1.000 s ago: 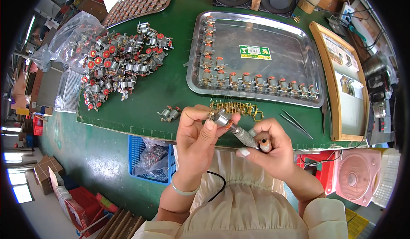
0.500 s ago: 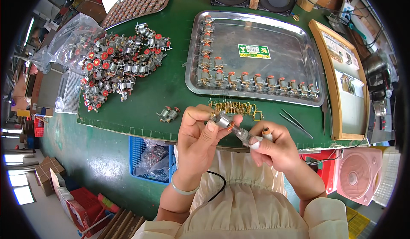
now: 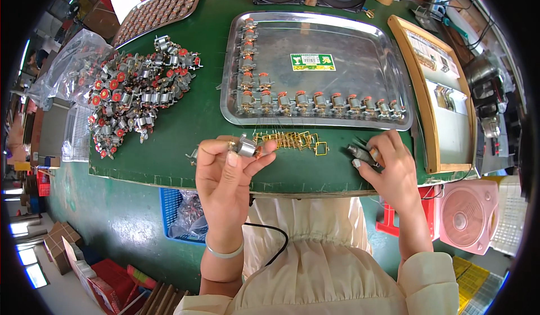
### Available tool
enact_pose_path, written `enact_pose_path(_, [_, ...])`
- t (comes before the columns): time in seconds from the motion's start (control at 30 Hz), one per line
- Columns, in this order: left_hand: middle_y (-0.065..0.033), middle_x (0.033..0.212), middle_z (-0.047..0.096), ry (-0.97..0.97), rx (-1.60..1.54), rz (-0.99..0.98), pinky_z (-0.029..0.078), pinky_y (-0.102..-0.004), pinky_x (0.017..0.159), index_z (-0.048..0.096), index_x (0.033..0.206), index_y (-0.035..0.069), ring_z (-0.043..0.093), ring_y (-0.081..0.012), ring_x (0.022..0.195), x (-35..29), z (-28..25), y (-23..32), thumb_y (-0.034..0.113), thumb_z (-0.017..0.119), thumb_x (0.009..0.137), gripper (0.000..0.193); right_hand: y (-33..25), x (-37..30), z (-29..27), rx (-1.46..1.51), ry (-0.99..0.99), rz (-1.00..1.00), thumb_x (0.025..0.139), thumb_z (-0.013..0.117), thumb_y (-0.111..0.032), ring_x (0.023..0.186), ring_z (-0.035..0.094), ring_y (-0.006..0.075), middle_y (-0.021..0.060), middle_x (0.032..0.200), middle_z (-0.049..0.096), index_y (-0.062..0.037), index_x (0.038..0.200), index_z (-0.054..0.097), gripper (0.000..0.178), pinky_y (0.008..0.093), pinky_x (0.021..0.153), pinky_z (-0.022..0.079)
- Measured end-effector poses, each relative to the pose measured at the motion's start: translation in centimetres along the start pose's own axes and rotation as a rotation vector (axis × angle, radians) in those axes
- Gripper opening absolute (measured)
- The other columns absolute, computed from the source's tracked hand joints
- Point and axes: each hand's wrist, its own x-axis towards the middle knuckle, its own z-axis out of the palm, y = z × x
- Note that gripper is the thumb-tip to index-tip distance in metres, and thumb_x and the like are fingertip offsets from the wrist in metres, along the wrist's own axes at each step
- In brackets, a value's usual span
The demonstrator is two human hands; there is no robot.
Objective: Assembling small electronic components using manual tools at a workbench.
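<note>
Thumb and fingers of my left hand point(image 3: 225, 174) pinch a small silver motor point(image 3: 246, 146) with a reddish end, raised over the table's near edge. Off to the right, my right hand point(image 3: 390, 168) is closed round a grey pen-shaped tool point(image 3: 360, 153), close above the green tabletop. Tweezers point(image 3: 361, 141) lie by its fingers, partly covered; whether the fingers touch them I cannot tell. Between the hands is a row of thin brass-coloured wire frames point(image 3: 289, 140). Beyond them, a metal tray point(image 3: 315, 33) holds similar motors along its left and near sides.
A heap of motors point(image 3: 140, 92) lies on the left beside a clear plastic bag point(image 3: 79, 61). Farther back stands another filled tray point(image 3: 160, 14). A wood-framed box point(image 3: 430, 101) flanks the metal tray on the right. Below the table sits a blue crate point(image 3: 170, 213).
The tool in my right hand has come away from the motor, and that hand has moved right to the tweezers. My left hand still holds the motor. The whole view has shifted slightly.
</note>
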Motion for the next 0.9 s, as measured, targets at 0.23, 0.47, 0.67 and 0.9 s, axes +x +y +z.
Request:
enact_pose_path(0.23, [-0.0125,0.091,0.060,0.040,-0.012,0.005,0.053,-0.0376,0.075,0.043,0.099,0.001,0.063,-0.0283,0.085,-0.3,-1.0,0.0,0.010,0.046,0.090,0.013,1.2,0.4,0.0,-0.052,-0.023,0.046,0.063,0.068,-0.008,0.066,0.052,0.0310,0.0114,0.078,0.053,-0.0033,0.084,0.050,0.028,0.0374,0.063,0.042])
enact_pose_path(0.47, [-0.0133,0.089,0.061,0.059,0.016,-0.041,0.053,-0.0365,0.074,0.043,0.101,0.000,0.063,-0.0272,0.082,-0.5,-0.5,0.0,0.008,0.047,0.089,0.014,-1.8,2.2,1.2,0.030,0.084,-0.389,0.059,0.071,-0.006,0.073,0.053,0.0242,0.0071,0.086,0.054,-0.0055,0.089,0.052,0.036,0.0338,0.066,0.041])
enact_pose_path(0.67, [-0.0133,0.087,0.061,0.061,0.049,-0.045,0.053,-0.0362,0.074,0.045,0.100,0.000,0.063,-0.0268,0.081,-0.7,-0.8,-0.1,0.007,0.047,0.089,0.013,-2.3,2.8,3.2,0.005,-0.031,-0.448,0.059,0.068,-0.002,0.062,0.053,0.0236,0.0080,0.087,0.055,-0.0057,0.096,0.046,0.044,0.0334,0.066,0.039])
enact_pose_path(0.9, [-0.0119,0.087,0.059,0.078,0.095,-0.042,0.053,-0.0373,0.073,0.046,0.099,-0.001,0.062,-0.0238,0.078,-0.7,-0.6,-0.1,0.008,0.050,0.088,0.014,-2.4,3.0,2.2,0.073,0.022,-0.493,0.058,0.067,-0.002,0.056,0.051,0.0215,0.0084,0.085,0.055,-0.0049,0.094,0.048,0.041,0.0333,0.065,0.038])
